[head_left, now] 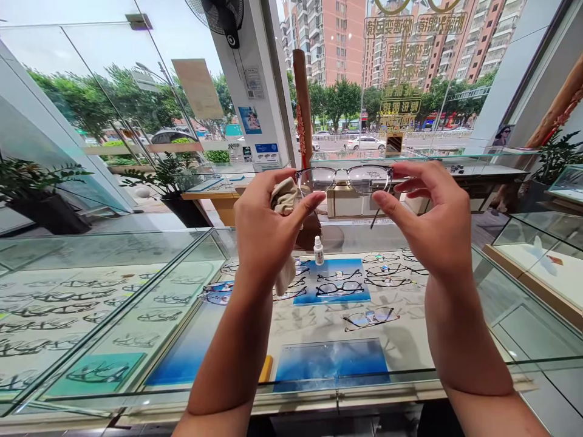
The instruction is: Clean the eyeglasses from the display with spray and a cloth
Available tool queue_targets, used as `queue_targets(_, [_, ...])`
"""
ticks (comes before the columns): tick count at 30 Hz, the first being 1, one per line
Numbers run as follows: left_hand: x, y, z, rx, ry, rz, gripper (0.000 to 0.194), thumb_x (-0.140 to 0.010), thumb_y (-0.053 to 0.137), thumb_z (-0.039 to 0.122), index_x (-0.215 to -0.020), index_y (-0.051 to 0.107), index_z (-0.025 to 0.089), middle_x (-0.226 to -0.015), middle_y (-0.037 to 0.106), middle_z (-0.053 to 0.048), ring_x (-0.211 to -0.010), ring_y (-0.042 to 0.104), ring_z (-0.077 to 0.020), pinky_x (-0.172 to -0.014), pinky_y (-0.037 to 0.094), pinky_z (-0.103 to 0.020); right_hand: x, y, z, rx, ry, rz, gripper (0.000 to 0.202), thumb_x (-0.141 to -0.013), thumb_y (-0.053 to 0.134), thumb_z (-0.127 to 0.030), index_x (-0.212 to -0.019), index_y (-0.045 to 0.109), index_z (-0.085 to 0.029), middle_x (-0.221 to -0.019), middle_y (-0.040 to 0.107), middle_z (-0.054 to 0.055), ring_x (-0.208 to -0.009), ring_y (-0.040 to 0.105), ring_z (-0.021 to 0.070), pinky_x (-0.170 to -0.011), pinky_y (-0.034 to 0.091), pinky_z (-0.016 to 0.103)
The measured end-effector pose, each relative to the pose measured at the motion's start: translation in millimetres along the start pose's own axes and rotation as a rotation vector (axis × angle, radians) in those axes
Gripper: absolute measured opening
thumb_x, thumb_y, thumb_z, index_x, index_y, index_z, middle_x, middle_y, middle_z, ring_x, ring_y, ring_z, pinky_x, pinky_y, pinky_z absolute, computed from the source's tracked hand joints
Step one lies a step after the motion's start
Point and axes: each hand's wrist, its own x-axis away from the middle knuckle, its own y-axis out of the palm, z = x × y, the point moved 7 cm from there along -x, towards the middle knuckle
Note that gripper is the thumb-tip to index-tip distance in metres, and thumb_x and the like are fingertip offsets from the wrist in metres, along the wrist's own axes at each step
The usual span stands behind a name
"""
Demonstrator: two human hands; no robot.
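Note:
A pair of eyeglasses (342, 177) with a dark upper rim is held up level in front of the window, between both hands. My left hand (273, 221) pinches its left end and also keeps a crumpled beige cloth (285, 197) in the palm, part of it hanging below the wrist. My right hand (430, 212) grips the right end with thumb and fingers. One temple arm points down beside the right thumb. Beyond and below the glasses, a small white bottle (319, 251) stands upright on the glass counter.
The glass display counter (319, 388) holds rows of eyeglasses and blue panels (334, 361). More cases stand at left and right. Potted plants (52, 194), a wooden post (302, 109) and a wall fan (218, 18) are farther back, before large windows.

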Motion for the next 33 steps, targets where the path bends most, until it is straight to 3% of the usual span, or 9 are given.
queue_targets(5, [0,1.9,0,-0.026,0.002,-0.016,0.046,-0.084,0.09,0.057,-0.117,0.077,0.028,-0.114,0.079,-0.006,-0.105,0.075,-0.0266,-0.098,0.059,-0.044,0,0,-2,0.02,-0.014,0.005,0.034,-0.094,0.079,-0.046,-0.124,0.074,-0.031,-0.121,0.076,0.008,-0.101,0.074,0.0294,-0.09,0.063,0.05])
queue_targets(15, [0,1.0,3,-0.043,0.028,0.001,0.045,-0.082,0.091,0.06,-0.113,0.076,0.031,-0.11,0.079,-0.007,-0.102,0.073,-0.0275,-0.094,0.06,-0.047,0,1,-1,0.042,0.017,-0.025,0.038,-0.091,0.081,-0.043,-0.125,0.075,-0.026,-0.12,0.077,0.01,-0.096,0.076,0.0288,-0.093,0.064,0.055])
queue_targets(33, [1,-2.6,20,-0.069,0.1,0.066,0.04,-0.081,0.093,0.055,-0.105,0.07,0.032,-0.109,0.074,-0.008,-0.112,0.07,-0.0313,-0.09,0.062,-0.05,-2,10,17,0.037,0.122,-0.105,0.042,-0.088,0.084,-0.043,-0.123,0.076,-0.023,-0.124,0.081,0.012,-0.097,0.078,0.0288,-0.088,0.063,0.051])
